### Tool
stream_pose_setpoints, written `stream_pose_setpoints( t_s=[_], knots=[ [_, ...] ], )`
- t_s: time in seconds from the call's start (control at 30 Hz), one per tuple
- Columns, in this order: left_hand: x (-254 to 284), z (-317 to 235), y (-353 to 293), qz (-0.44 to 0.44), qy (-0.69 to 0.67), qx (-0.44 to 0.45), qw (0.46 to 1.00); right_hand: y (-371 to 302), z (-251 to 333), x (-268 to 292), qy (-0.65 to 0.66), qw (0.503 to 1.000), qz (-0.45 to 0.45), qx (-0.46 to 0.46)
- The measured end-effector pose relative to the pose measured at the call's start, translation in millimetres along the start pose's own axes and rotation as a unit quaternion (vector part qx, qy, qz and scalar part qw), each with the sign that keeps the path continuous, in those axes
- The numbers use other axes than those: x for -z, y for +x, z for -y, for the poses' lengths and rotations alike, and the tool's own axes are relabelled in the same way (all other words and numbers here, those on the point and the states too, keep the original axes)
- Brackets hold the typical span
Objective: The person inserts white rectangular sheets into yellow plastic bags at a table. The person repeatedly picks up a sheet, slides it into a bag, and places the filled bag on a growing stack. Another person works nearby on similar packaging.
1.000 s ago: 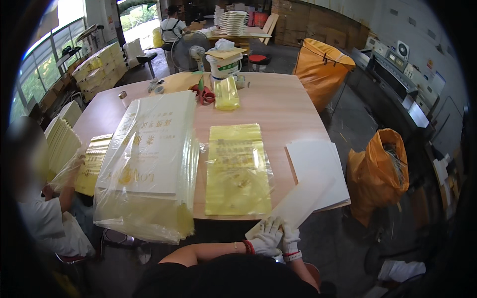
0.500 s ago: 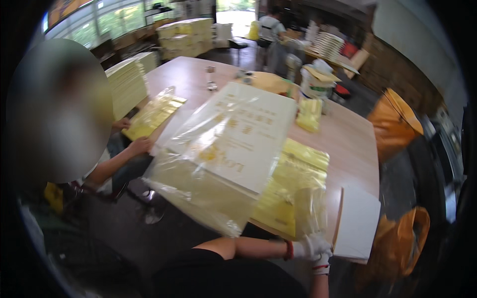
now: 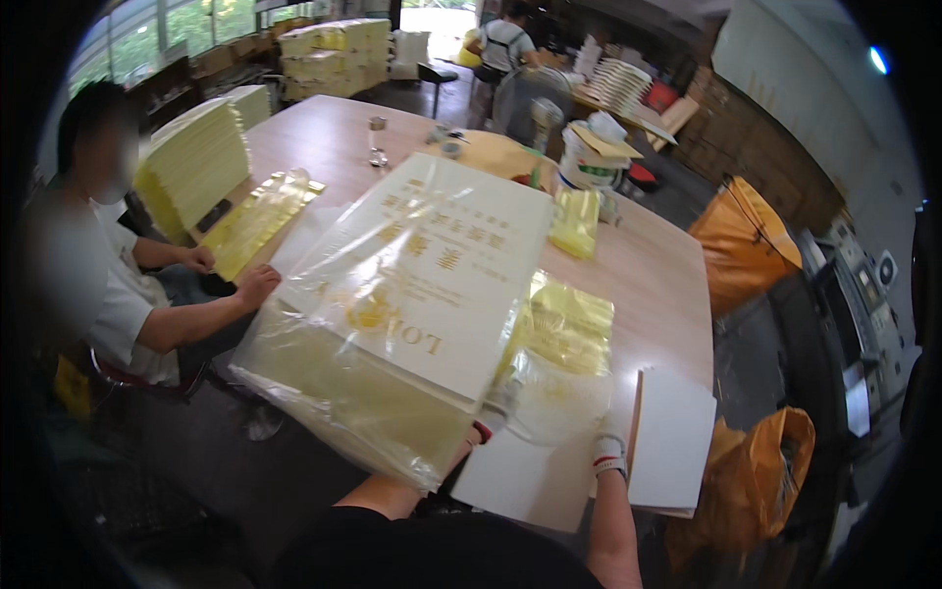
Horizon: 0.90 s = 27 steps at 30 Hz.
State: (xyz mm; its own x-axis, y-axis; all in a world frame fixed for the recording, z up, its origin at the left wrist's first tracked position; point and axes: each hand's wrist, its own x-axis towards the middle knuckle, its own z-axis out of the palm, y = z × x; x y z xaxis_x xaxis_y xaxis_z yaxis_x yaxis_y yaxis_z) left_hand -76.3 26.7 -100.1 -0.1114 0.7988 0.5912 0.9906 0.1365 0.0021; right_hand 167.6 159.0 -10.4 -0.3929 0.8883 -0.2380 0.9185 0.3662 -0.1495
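White gloves cover both my hands near the table's front edge. My left hand (image 3: 504, 404) is partly hidden by clear film and the big stack beside it. My right hand (image 3: 608, 448) is by the near right corner, its fingers blurred. Between the hands spreads a clear plastic bag (image 3: 559, 401), bulging in a rounded shape. Under it a white board (image 3: 525, 483) juts over the table edge. Behind lies a flat yellow bag (image 3: 574, 312). To my left, a pile of white printed boards (image 3: 432, 255) with gold lettering sits in loose clear plastic.
More white boards (image 3: 672, 442) lie right of my right hand. Orange sacks (image 3: 746, 240) stand beyond the table (image 3: 657, 260). At left a seated co-worker (image 3: 147, 285) handles a yellow bag (image 3: 257, 231). A bucket (image 3: 592, 162) and a yellow packet (image 3: 576, 224) are farther back.
My hands have parted, the left moving leftward, and the clear bag has spread out between them. A white board now shows at the front edge. The whole view has shifted slightly.
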Motion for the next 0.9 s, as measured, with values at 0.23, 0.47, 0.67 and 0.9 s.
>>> stream_pose_setpoints(
  t_s=[0.23, 0.47, 0.67, 0.9],
  knots=[
    [117.1, -10.2, -2.5, 0.166, -0.343, 0.364, 0.850, -89.1, 11.9, 22.9, 0.026, 0.993, 0.113, -0.016],
    [156.9, -22.5, -26.0, 0.150, -0.368, 0.365, 0.842, -137.1, 12.4, 17.9, 0.029, 0.996, 0.048, 0.076],
    [197.6, -35.2, -46.1, 0.111, -0.349, 0.306, 0.879, -177.1, 2.9, 10.8, 0.042, 0.988, -0.033, 0.145],
    [285.3, -57.4, -108.2, 0.252, -0.363, 0.225, 0.868, -286.3, 11.2, 50.9, 0.080, 0.976, 0.040, 0.198]
  ],
)
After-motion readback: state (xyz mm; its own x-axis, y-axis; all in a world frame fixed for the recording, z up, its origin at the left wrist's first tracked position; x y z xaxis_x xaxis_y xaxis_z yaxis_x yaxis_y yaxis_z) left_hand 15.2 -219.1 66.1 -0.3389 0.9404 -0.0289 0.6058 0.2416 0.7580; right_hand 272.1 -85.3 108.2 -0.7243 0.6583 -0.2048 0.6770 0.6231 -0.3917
